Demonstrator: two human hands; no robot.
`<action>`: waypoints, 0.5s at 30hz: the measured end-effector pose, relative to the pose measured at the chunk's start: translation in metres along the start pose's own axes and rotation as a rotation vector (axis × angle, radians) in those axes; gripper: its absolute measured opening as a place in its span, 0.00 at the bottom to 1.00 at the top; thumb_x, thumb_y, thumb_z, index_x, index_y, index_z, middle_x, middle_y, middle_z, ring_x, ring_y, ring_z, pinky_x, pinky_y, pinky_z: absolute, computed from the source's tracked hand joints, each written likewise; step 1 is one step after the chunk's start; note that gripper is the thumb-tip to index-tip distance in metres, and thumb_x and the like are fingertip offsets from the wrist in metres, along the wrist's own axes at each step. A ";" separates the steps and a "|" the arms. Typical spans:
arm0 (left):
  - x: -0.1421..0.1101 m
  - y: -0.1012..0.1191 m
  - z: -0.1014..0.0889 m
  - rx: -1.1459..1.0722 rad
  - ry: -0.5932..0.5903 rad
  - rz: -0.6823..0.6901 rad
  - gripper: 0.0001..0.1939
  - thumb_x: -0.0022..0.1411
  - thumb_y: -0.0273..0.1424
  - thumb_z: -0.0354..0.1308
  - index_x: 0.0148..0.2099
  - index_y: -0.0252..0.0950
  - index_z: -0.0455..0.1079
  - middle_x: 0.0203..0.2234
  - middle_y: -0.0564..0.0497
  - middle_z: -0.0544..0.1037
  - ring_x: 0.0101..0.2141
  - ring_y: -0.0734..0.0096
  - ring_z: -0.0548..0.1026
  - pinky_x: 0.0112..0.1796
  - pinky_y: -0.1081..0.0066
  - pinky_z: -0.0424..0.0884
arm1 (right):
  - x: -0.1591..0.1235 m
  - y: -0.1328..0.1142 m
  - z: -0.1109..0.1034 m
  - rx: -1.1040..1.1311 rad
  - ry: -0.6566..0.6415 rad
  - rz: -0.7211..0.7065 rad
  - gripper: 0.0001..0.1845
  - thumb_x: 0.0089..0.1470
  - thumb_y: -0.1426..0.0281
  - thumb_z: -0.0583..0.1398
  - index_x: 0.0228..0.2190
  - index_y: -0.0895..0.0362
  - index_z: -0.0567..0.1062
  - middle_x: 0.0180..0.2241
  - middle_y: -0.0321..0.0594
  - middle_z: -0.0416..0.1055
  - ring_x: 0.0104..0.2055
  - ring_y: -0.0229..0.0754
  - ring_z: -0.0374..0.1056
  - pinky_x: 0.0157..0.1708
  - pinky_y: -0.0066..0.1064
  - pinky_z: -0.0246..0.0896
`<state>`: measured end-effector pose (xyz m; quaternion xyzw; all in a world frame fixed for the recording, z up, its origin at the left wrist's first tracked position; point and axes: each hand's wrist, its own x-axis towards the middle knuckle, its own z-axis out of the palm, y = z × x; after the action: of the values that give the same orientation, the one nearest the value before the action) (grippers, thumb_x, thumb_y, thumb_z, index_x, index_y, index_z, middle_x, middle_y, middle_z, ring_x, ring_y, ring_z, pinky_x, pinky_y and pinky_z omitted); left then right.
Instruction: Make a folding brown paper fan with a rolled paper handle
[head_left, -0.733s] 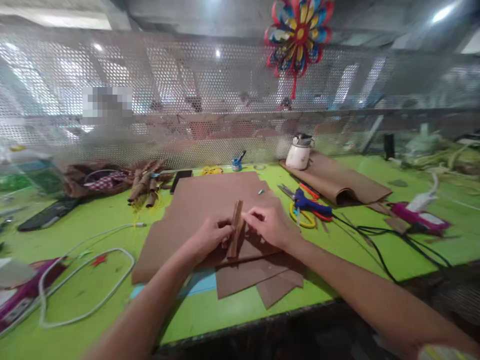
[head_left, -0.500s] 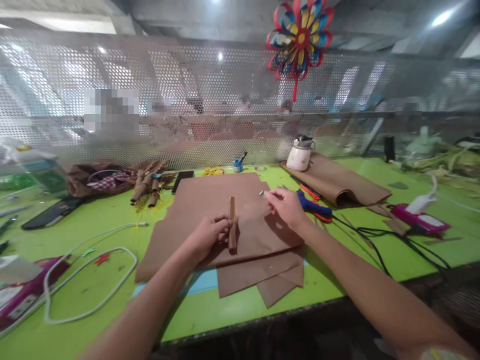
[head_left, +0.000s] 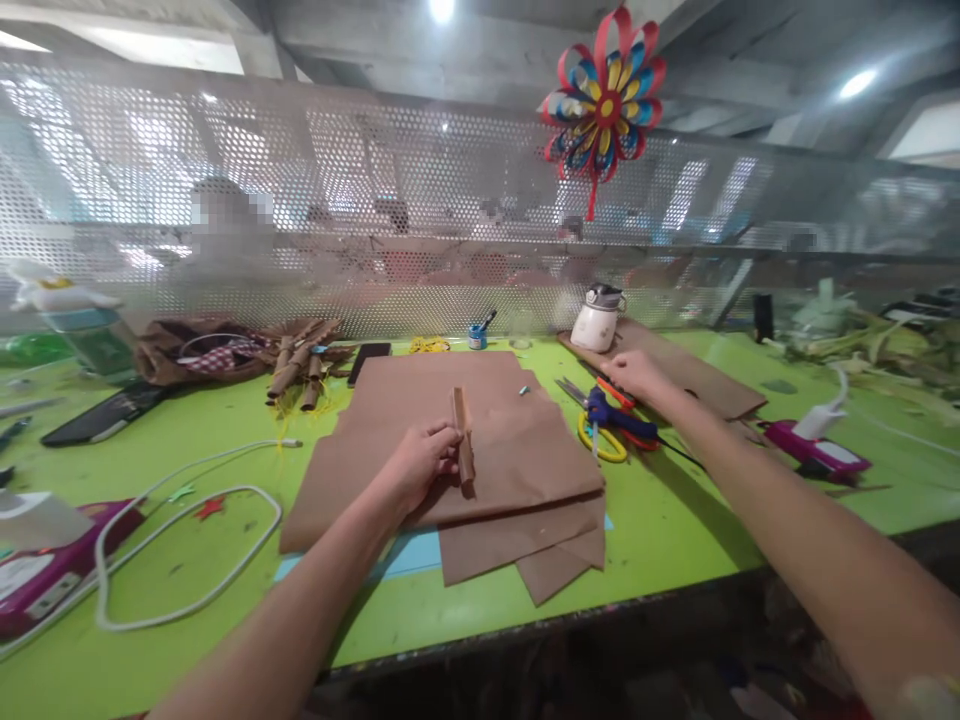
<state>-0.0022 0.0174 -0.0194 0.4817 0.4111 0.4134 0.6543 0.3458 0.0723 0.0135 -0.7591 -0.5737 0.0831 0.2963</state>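
Note:
My left hand point(head_left: 429, 462) is closed around the lower part of a folded brown paper strip point(head_left: 461, 430), tilted slightly over the stacked brown paper sheets point(head_left: 390, 450). My right hand point(head_left: 634, 376) reaches to the right of the stack, its fingers curled together just above an orange-and-black tool point(head_left: 616, 392); whether they grip it is hidden. A blue glue gun point(head_left: 611, 412) lies just below that hand, over scissors with yellow handles point(head_left: 606, 446). A tiny teal piece point(head_left: 524, 390) rests on the paper.
A white flask point(head_left: 595, 322) stands by a folded brown paper point(head_left: 697, 372). Rolled paper bundles point(head_left: 296, 370), a phone point(head_left: 105, 415), a white cable point(head_left: 191, 615) and a purple power strip point(head_left: 112, 535) are at left. Another purple strip point(head_left: 821, 450) sits at right. A perforated screen point(head_left: 450, 200) stands behind.
My right hand has moved right, from beside the teal piece to the orange-and-black tool. My left hand still holds the paper strip, and the scissors now show.

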 end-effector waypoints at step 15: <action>0.000 -0.003 0.001 0.015 -0.001 -0.017 0.06 0.48 0.26 0.57 0.31 0.29 0.67 0.20 0.51 0.69 0.19 0.81 0.65 0.19 0.80 0.59 | -0.061 0.017 0.016 -0.532 -0.231 -0.082 0.33 0.41 0.44 0.57 0.36 0.60 0.77 0.37 0.56 0.74 0.38 0.58 0.71 0.31 0.39 0.61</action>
<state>-0.0008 0.0169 -0.0222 0.4833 0.4178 0.4044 0.6545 0.3321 0.0194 -0.0216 -0.7717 -0.6355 0.0039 0.0227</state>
